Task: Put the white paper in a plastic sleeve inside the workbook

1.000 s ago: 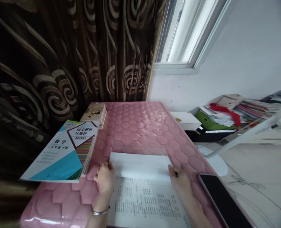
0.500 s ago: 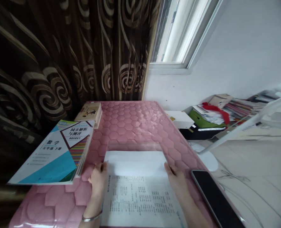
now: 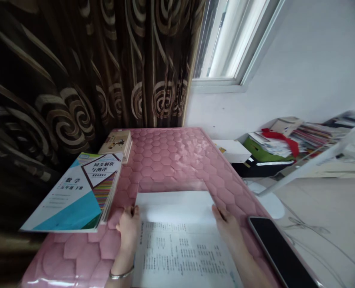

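A white printed sheet [image 3: 180,250] lies in front of me, with rows of small dark characters on its near part. Along its far end runs a blank white band [image 3: 174,206] that looks folded over. My left hand [image 3: 129,226], with a silver bangle at the wrist, is closed on the sheet's left edge. Opposite it, my right hand [image 3: 227,226] grips the right edge between thumb and fingers. A faint paler strip shows on the table cover just beyond the sheet; whether it is a reflection or clear film I cannot tell.
The pink hexagon-patterned table [image 3: 162,154] carries a stack of workbooks [image 3: 72,196] and smaller tan books [image 3: 117,142] at left. A black-screened phone [image 3: 281,250] lies near the right edge. Beyond stand a white fan [image 3: 270,196], floor cables and piled papers [image 3: 273,144]. A dark curtain [image 3: 153,60] hangs behind.
The whole view has shifted slightly, so everything appears a little farther right. Both hands keep their hold on the sheet's sides.
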The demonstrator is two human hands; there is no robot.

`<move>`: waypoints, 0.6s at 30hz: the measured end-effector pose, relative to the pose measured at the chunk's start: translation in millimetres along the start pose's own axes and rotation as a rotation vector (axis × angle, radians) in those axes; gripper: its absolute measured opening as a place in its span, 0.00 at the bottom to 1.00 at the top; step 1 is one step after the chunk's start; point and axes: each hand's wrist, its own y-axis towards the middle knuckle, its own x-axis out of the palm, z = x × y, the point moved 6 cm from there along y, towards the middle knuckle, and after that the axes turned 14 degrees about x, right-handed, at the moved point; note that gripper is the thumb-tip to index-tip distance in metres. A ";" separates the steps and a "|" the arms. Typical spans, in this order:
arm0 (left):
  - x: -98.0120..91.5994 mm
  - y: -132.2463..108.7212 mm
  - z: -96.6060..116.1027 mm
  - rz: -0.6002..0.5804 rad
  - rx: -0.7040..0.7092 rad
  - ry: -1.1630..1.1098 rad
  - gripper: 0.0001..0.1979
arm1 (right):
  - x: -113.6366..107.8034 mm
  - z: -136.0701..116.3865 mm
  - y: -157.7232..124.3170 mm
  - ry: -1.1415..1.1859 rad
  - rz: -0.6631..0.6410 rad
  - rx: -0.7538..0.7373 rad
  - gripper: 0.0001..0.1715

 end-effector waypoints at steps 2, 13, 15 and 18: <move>0.7 -0.3 -0.6 0.006 -0.002 0.030 0.12 | 0.2 1.6 0.9 0.023 -0.009 -0.048 0.28; 1.4 -3.6 12.6 0.017 -0.042 0.168 0.13 | 6.8 -7.4 -1.2 -0.326 0.052 0.115 0.28; -1.0 -3.9 12.4 0.031 -0.029 0.123 0.14 | 4.6 -7.7 -1.1 -0.287 0.057 0.114 0.28; -4.8 -4.7 7.4 0.029 -0.012 -0.023 0.14 | 1.3 -5.8 -0.8 -0.095 0.016 0.056 0.27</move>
